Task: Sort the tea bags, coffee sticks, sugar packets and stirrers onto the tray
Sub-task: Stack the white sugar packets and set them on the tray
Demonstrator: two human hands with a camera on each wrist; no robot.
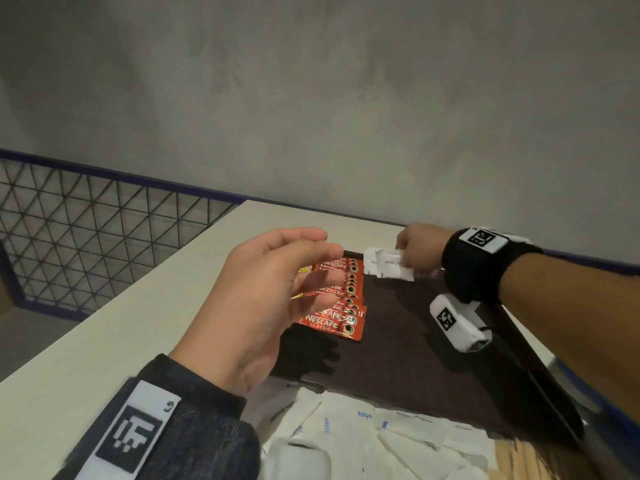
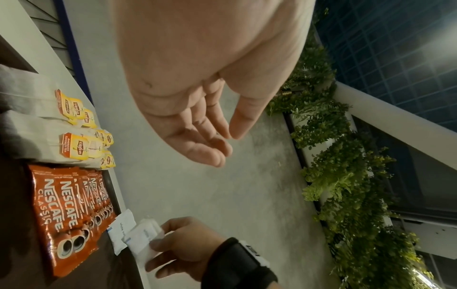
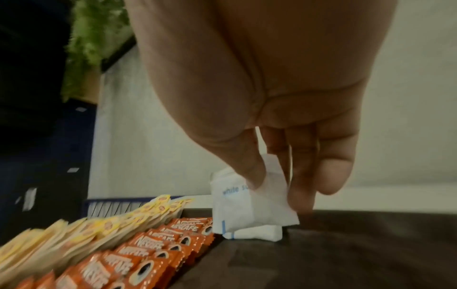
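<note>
A dark brown tray [image 1: 408,344] lies on the white table. Red Nescafe coffee sticks [image 1: 337,299] lie in an overlapping row on its left part, and yellow-tagged tea bags [image 2: 81,133] sit in a row beyond them. My right hand [image 1: 414,249] pinches white sugar packets [image 1: 389,265] at the tray's far edge; the right wrist view shows the thumb and fingers holding a packet [image 3: 254,207] that touches the tray, with another packet under it. My left hand [image 1: 277,292] hovers above the coffee sticks with fingers loosely spread, holding nothing.
A heap of loose white sugar packets [image 1: 349,431] and wooden stirrers [image 1: 516,459] lies on the table in front of the tray. A wire mesh railing [image 1: 86,237] runs along the left. A grey wall rises behind the table.
</note>
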